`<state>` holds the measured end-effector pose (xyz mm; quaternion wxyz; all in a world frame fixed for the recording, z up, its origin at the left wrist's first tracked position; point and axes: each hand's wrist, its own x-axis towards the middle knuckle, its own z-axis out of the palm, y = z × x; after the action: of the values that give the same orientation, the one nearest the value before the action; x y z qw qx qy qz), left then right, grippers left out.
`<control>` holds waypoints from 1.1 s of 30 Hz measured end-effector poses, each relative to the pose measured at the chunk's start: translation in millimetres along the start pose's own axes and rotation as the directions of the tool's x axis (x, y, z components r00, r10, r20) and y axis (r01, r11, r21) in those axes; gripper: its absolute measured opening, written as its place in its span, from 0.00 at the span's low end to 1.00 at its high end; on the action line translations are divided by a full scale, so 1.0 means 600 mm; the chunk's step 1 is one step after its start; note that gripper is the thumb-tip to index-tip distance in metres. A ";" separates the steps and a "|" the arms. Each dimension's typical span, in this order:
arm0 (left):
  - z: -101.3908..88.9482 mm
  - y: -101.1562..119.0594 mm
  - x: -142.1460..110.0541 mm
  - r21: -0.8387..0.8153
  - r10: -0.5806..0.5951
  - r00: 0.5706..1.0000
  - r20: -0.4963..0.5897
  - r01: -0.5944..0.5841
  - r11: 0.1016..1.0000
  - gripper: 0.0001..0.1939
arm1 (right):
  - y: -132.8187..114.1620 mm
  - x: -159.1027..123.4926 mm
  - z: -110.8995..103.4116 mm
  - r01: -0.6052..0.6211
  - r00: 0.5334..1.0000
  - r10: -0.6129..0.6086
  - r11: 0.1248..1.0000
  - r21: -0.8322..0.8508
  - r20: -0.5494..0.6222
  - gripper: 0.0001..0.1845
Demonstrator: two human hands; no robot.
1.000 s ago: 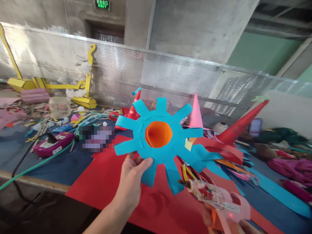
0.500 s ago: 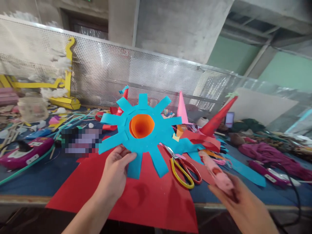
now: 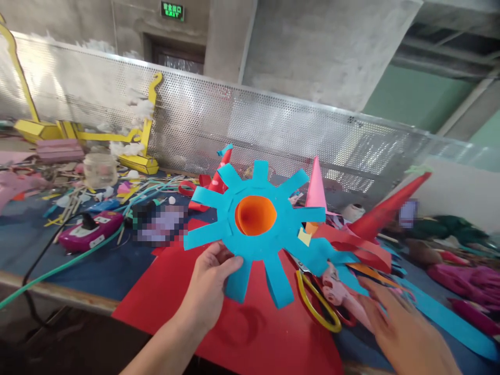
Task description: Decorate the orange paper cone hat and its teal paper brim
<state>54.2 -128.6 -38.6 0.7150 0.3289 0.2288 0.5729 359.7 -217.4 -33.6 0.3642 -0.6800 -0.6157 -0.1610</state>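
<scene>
My left hand [image 3: 213, 281] pinches the lower edge of a blue paper ring [image 3: 230, 221] with strips fanning out around it. An orange paper cone or tube [image 3: 255, 214] shows in the ring's central hole. At the right, my right hand [image 3: 402, 323] has its fingers stretched out beside a pink glue gun [image 3: 339, 291], which lies against the scissors [image 3: 312, 297] with yellow and red handles. Whether the fingertips still touch the glue gun is hard to see. Beneath the ring lies a large red sheet [image 3: 242, 333], overhanging the table's front edge.
Behind the ring stand a pink cone [image 3: 315, 185] and a red cone [image 3: 394, 203] with a wide strip brim. Blue paper strips [image 3: 449, 317] lie at right. A purple power strip [image 3: 91, 232], a clear jar [image 3: 100, 169] and scraps cover the left. A perforated metal panel [image 3: 195, 120] closes the back.
My right hand has set the pink glue gun down by the scissors and loosened its fingers. The view has turned left; my left hand still holds the blue ring.
</scene>
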 end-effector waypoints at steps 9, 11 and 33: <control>0.016 -0.016 -0.003 -0.027 -0.030 1.000 -0.005 0.030 0.999 0.22 | -0.255 0.036 0.081 0.405 0.908 -0.393 0.912 0.061 -0.144 0.05; 0.019 -0.016 -0.005 -0.020 -0.033 0.999 0.001 0.033 0.999 0.22 | -0.263 0.040 0.107 0.343 0.932 -0.338 0.939 0.018 -0.131 0.07; 0.028 -0.028 -0.012 -0.008 -0.022 0.999 -0.041 0.022 1.000 0.13 | -0.270 0.009 0.119 0.289 0.946 -0.278 0.956 0.043 -0.163 0.07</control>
<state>75.7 -141.5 -39.9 0.7177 0.3118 0.2447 0.5726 189.7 -167.8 -31.0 0.4064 -0.5573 -0.6818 -0.2437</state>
